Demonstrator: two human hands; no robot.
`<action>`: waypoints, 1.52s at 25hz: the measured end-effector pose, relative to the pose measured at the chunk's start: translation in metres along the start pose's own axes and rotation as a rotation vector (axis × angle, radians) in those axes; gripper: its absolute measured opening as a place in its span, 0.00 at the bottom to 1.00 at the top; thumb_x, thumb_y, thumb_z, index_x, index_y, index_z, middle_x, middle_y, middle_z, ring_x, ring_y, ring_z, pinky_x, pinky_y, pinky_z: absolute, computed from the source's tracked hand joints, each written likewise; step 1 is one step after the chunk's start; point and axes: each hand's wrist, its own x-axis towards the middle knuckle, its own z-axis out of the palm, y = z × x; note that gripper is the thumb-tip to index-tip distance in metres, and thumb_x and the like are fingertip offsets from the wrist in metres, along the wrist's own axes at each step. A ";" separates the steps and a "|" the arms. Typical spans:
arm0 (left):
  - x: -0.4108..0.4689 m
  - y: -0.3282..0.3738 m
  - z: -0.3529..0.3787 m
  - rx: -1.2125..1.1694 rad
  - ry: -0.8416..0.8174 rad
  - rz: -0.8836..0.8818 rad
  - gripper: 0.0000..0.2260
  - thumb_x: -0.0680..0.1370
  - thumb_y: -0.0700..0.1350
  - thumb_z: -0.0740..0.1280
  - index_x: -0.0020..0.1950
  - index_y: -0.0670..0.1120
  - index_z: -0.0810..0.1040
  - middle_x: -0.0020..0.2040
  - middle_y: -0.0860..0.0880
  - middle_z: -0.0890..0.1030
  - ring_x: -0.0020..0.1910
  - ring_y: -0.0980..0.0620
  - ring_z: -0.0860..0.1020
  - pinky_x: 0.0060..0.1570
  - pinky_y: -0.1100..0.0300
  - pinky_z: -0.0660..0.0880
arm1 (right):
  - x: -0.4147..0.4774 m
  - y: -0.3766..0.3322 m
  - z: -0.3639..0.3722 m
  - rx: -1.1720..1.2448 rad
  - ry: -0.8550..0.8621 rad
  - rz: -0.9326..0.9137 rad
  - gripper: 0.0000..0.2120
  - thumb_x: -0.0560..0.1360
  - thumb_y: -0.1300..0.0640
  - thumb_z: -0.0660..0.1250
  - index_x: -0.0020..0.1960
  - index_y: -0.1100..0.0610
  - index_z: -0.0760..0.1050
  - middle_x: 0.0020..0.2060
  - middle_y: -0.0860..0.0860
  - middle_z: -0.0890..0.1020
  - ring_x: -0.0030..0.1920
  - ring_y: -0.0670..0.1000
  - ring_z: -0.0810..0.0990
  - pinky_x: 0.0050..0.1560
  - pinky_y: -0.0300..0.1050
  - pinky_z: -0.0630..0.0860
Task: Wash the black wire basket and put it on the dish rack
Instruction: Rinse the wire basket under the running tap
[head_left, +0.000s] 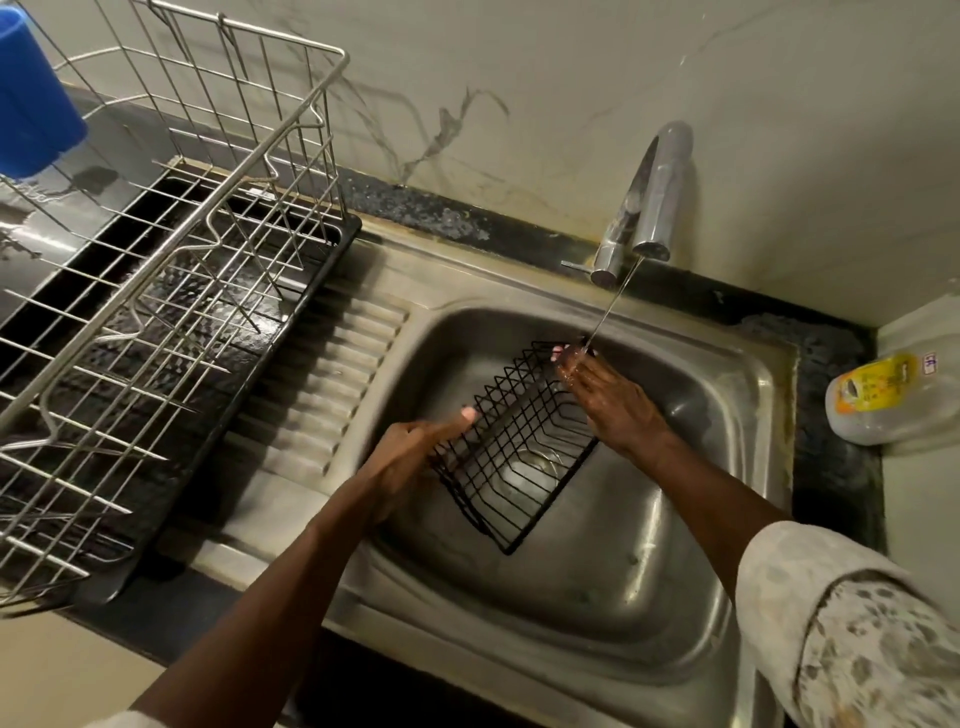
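Observation:
The black wire basket (511, 457) is held tilted over the steel sink (597, 582). My left hand (415, 452) grips its left rim, thumb along the top wire. My right hand (608, 395) lies with straight fingers on the basket's far right corner, under a thin stream of water from the tap (649, 208). The wire dish rack (171, 291) stands on a black drip tray (291, 332) to the left of the sink.
A blue plastic cup (31, 104) hangs on the rack's far left corner. A bottle with a yellow label (883, 400) lies on the dark counter at the right. The ribbed drainboard (322, 395) lies between rack and basin. A marble-patterned wall stands behind.

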 end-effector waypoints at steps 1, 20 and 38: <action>0.000 0.003 0.001 0.070 -0.043 -0.033 0.37 0.60 0.72 0.77 0.60 0.49 0.83 0.55 0.49 0.85 0.54 0.48 0.83 0.48 0.52 0.82 | 0.004 -0.001 -0.004 0.014 0.017 -0.015 0.49 0.66 0.76 0.72 0.80 0.54 0.55 0.78 0.57 0.63 0.78 0.58 0.62 0.70 0.55 0.72; 0.030 0.032 0.052 0.455 0.509 0.245 0.26 0.67 0.65 0.70 0.58 0.52 0.79 0.45 0.53 0.81 0.47 0.51 0.78 0.52 0.54 0.76 | 0.014 -0.006 0.003 -0.131 -0.096 -0.083 0.30 0.84 0.45 0.50 0.82 0.54 0.49 0.81 0.53 0.52 0.81 0.50 0.45 0.80 0.51 0.40; 0.020 0.033 0.072 0.485 0.486 0.406 0.42 0.61 0.72 0.64 0.72 0.55 0.68 0.44 0.56 0.77 0.45 0.56 0.74 0.60 0.53 0.70 | 0.016 -0.019 0.026 -0.023 -0.144 0.069 0.32 0.83 0.37 0.43 0.82 0.51 0.41 0.81 0.49 0.45 0.81 0.49 0.44 0.79 0.48 0.38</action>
